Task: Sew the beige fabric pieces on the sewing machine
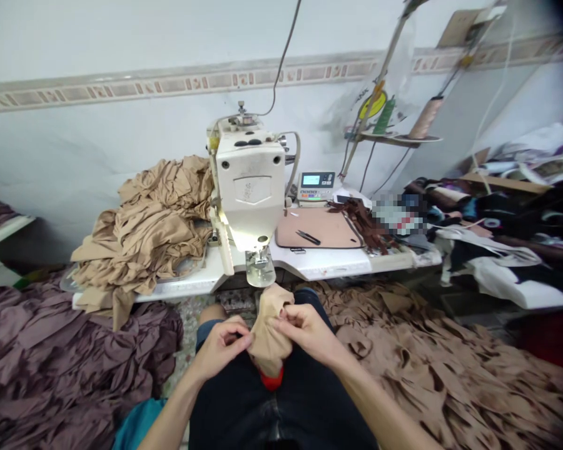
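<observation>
A small tan fabric piece hangs between my two hands, above my lap and just in front of the sewing machine. My left hand pinches its left edge between thumb and fingers. On the other side, my right hand grips the upper right edge, where a dark opening shows in the cloth. The machine's presser foot and needle area sit right behind the fabric, apart from both hands. Something red shows below the cloth, partly covered by it.
Tan garments are heaped left of the machine. Thread snips lie on a pink pad beside the control panel. Purple cloth and brown cloth pile up low on either side. Thread cones stand on a rack.
</observation>
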{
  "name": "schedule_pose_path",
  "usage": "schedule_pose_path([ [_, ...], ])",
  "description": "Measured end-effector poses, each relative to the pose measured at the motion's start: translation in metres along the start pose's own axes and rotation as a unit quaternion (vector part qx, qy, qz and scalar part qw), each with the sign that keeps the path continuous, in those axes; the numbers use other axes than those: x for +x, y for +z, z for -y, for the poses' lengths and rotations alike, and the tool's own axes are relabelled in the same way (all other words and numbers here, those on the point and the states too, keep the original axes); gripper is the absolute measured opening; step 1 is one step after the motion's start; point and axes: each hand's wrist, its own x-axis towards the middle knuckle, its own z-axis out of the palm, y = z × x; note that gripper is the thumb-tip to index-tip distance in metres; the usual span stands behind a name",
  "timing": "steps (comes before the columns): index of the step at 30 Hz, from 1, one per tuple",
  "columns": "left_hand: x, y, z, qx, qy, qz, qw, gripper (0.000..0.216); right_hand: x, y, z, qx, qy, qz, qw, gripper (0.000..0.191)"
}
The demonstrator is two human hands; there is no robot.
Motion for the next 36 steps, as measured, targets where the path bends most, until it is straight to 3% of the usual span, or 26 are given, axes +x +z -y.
schedule_pose_path([
  [3, -0.001, 0.003, -0.006, 0.011, 0.024, -0.039, 0.999, 0.033, -0.010, -0.013, 0.007, -0.088, 0.021, 0.108, 0.990, 0.055],
  [5, 0.002, 0.013, -0.012, 0.013, 0.021, -0.025, 0.999, 0.037, -0.012, -0.014, 0.010, -0.144, 0.019, 0.157, 0.977, 0.048],
  [9, 0.006, 0.033, -0.017, 0.038, -0.008, 0.155, 0.987, 0.030, -0.012, -0.015, 0.015, -0.201, -0.017, 0.208, 0.957, 0.034],
  [11, 0.005, 0.035, -0.016, 0.043, -0.026, 0.192, 0.980, 0.032, -0.013, -0.020, 0.015, -0.206, -0.018, 0.208, 0.956, 0.028],
  [16, 0.000, 0.022, -0.012, 0.034, -0.027, 0.085, 0.995, 0.036, -0.016, -0.029, 0.000, -0.157, 0.021, 0.107, 0.981, 0.030],
  [20, 0.000, 0.013, -0.021, 0.031, 0.014, 0.027, 0.999, 0.037, -0.012, -0.022, -0.007, -0.108, 0.024, 0.005, 0.994, 0.032],
  [28, 0.010, 0.007, -0.052, 0.177, 0.146, -0.040, 0.973, 0.022, -0.005, -0.011, 0.035, -0.198, -0.118, -0.094, 0.969, 0.031],
  [32, 0.022, 0.010, -0.064, 0.118, 0.134, -0.075, 0.981, 0.026, 0.007, -0.010, 0.046, -0.199, -0.150, -0.155, 0.956, 0.032],
  [36, 0.040, 0.014, -0.070, 0.050, 0.097, -0.126, 0.986, 0.033, 0.029, -0.017, 0.038, -0.124, -0.097, -0.188, 0.970, 0.029],
])
